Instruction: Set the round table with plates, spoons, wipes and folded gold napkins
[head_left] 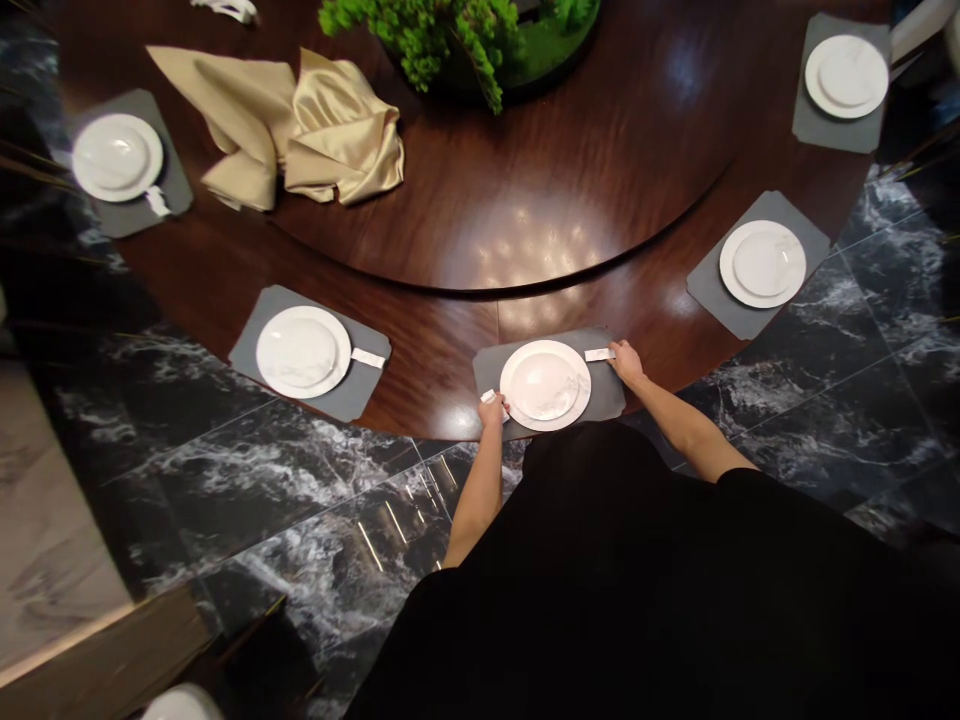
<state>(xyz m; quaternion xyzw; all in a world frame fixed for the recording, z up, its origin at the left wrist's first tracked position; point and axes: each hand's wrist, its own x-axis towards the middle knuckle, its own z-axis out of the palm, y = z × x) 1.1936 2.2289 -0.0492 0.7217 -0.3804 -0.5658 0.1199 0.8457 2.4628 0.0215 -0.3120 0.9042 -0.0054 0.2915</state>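
In front of me a white plate, with a smaller one stacked on it, sits on a grey placemat. My right hand is at the placemat's right side, fingers closed on the end of a small white chopstick rest lying to the right of the plates. At the left side of the plates, my left hand is closed around one or more similar small white pieces. How many it holds is hidden by the fingers.
Around the round wooden table are more placemats with stacked plates, some with a white rest beside them. A raised turntable carries crumpled gold cloth napkins and a green plant display. Dark marble floor surrounds it.
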